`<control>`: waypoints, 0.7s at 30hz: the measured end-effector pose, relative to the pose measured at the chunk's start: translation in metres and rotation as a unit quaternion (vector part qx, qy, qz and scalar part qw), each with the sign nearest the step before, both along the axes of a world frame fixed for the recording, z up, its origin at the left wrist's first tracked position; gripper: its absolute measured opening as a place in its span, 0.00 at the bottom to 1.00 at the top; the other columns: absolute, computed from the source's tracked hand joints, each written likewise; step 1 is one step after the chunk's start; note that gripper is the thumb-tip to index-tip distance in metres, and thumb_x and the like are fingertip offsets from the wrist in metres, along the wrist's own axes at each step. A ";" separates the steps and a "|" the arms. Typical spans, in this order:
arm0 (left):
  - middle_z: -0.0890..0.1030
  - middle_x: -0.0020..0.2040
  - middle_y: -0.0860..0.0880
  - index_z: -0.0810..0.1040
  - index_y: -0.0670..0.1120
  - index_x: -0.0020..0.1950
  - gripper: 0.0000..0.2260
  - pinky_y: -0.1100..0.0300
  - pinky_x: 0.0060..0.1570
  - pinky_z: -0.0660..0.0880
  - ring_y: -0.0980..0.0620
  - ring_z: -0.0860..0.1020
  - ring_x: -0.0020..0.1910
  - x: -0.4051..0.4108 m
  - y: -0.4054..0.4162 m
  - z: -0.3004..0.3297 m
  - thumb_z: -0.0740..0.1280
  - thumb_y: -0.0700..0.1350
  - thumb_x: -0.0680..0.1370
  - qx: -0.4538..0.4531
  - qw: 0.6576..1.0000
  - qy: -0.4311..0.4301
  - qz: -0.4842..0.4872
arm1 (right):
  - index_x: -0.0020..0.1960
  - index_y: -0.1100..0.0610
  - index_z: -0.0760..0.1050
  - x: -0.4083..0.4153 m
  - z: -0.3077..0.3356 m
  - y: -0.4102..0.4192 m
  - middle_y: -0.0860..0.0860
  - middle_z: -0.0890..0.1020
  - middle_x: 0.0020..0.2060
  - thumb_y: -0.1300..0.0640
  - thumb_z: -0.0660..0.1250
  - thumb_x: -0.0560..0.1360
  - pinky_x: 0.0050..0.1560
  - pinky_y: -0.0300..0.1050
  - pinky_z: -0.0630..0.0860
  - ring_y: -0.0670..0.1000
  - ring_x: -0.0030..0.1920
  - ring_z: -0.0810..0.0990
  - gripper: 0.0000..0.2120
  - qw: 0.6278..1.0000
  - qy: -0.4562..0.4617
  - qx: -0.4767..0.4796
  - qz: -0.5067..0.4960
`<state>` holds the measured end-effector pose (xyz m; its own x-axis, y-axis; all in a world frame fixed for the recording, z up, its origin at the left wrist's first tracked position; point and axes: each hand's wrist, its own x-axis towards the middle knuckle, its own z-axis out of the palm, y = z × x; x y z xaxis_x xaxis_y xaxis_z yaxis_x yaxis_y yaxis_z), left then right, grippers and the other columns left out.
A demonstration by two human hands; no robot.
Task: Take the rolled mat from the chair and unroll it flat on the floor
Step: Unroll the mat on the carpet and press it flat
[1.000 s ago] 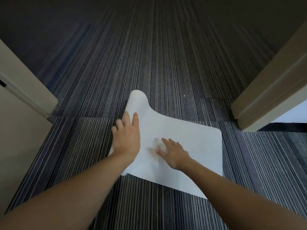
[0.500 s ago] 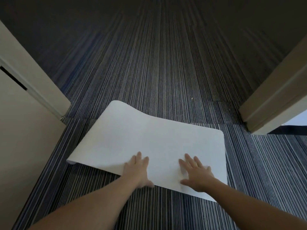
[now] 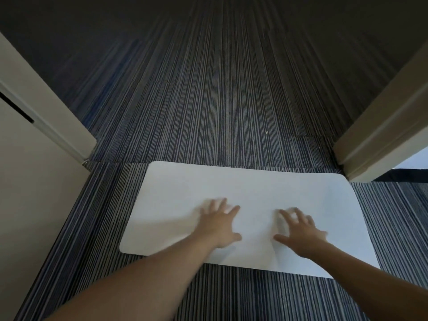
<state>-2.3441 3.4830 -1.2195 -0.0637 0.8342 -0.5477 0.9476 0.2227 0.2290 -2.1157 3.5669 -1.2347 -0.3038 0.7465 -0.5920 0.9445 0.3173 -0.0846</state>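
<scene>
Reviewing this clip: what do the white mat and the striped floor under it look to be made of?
Mat: probably a thin, flexible sheet of rubber, foam or vinyl with a matte white face; it has rounded corners and shows no weave, though the exact material is unclear. Floor: looks like low-pile carpet tile, matte, with fine blue-grey stripes and a visible seam line.

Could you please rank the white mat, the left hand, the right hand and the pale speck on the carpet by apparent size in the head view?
1. White mat, by far the largest.
2. Left hand and right hand: they look alike and both are motion-blurred, so I won't rank them.
3. Pale speck on the striped carpet, tiny.
</scene>
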 end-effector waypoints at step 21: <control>0.30 0.77 0.50 0.39 0.63 0.76 0.46 0.36 0.70 0.56 0.35 0.35 0.75 -0.050 -0.063 -0.036 0.70 0.61 0.71 -0.076 0.976 0.018 0.201 | 0.76 0.37 0.39 -0.062 -0.011 -0.037 0.45 0.34 0.78 0.34 0.62 0.73 0.66 0.71 0.64 0.63 0.77 0.37 0.42 0.994 -0.017 -0.020 0.106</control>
<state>-2.3944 3.4198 -1.2552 -0.3916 0.6471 -0.6541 0.7833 0.6074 0.1319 -2.1780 3.5296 -1.2455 -0.4307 0.6441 -0.6322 0.8594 0.5066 -0.0694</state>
